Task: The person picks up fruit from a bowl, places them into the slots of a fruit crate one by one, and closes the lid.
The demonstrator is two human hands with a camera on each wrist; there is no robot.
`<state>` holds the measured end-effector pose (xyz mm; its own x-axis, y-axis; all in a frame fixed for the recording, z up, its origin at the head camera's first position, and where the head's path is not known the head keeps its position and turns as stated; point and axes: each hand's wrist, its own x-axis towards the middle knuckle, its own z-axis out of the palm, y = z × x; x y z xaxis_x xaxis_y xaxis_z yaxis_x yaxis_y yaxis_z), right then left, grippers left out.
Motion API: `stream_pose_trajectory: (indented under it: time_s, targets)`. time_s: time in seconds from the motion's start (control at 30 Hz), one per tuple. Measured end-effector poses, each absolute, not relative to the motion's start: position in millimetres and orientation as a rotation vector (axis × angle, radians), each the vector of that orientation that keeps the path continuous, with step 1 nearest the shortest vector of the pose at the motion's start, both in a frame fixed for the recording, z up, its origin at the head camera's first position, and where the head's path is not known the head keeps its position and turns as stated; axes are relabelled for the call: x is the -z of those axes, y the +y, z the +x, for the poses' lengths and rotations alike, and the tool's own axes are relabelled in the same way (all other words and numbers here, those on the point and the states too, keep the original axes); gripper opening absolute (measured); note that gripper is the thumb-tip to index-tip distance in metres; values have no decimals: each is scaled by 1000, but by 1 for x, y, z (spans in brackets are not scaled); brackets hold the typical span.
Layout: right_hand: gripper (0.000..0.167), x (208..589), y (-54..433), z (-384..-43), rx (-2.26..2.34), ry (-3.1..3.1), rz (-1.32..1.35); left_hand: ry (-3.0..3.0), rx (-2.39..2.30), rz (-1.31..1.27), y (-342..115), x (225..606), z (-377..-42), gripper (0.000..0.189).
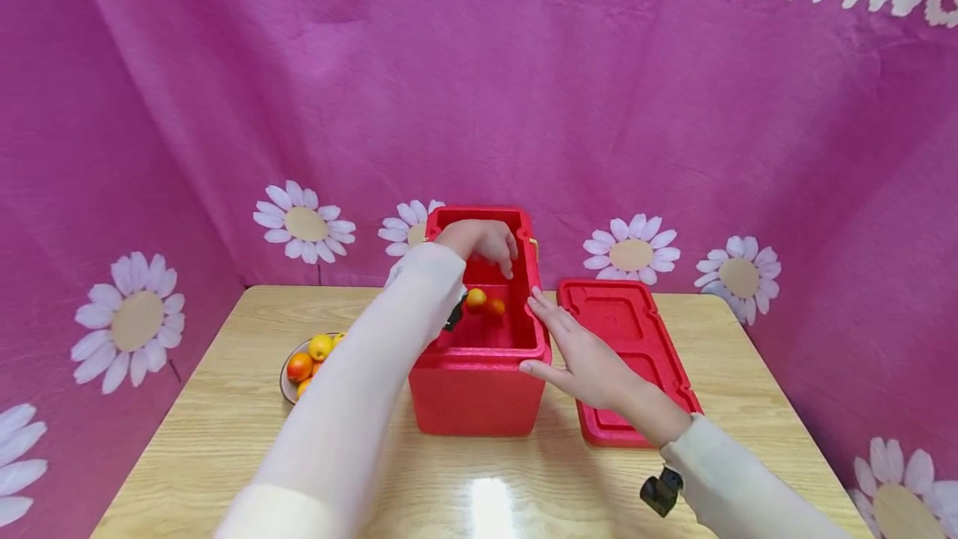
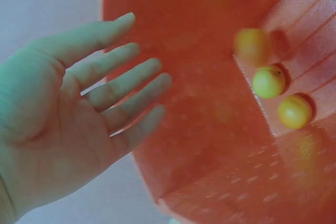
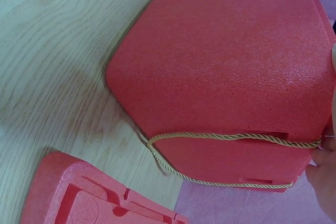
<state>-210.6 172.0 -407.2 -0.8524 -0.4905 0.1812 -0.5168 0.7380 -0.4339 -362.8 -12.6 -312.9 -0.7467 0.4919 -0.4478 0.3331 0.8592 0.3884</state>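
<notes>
A deep red foam box (image 1: 479, 398) stands uncovered on the table. My left hand (image 1: 482, 239) is over its opening, fingers spread and loosely bent. In the left wrist view the palm of my left hand (image 2: 79, 93) holds nothing. On the box floor lie small round fruits: a yellow one (image 2: 269, 81), a yellow-orange one (image 2: 295, 112) and a blurred orange one (image 2: 252, 45). My right hand (image 1: 587, 360) rests its fairly straight fingers along the box's right rim, thumb near the front corner. In the right wrist view, a gold cord (image 3: 210, 137) hangs along the box's side.
A red lid (image 1: 636, 348) with recessed panels lies on the table to the right of the box. At the left, partly behind my left forearm, a plate (image 1: 284, 385) bears several yellow and orange-red fruits (image 1: 300, 366). A pink curtain (image 1: 479, 106) with daisies hangs behind the table.
</notes>
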Motion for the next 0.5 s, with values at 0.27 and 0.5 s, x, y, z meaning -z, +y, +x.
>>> stream_pose_trajectory:
  time_s: [0.27,0.5]
  targets:
    - [89,406,172,-211,-749,-2873,823,2534,-321,746,-15,293,-337,45]
    - [90,405,171,-208,-769,-2876,823,2603,-484,876,-44,291,-300,42]
